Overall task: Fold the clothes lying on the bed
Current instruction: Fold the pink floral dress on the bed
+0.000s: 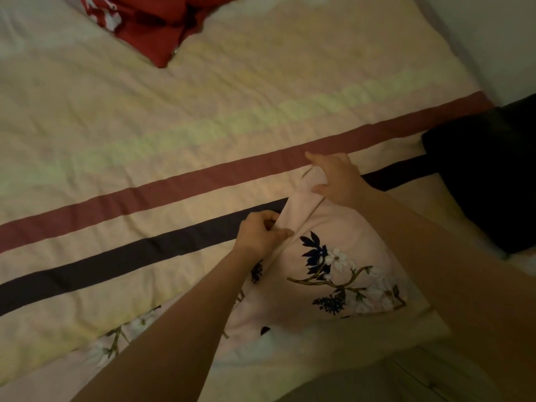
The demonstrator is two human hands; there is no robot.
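The left hand (262, 233) pinched the floral garment's (333, 274) folded edge near the bed's (116, 126) front edge — the right hand (336, 178), fingers spread, pressed its far tip.

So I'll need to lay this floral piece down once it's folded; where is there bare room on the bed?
Free: the wide cream stretch of the bed cover between the red garment and the maroon stripe. Crowded: near right, where both hands work the floral garment beside a black item.

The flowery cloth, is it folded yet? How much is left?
Not yet. Nothing looks finished. The left hand pinches the flowery cloth along a fold, and the right hand rests on its far corner. The red garment still lies crumpled at the far end of the bed.
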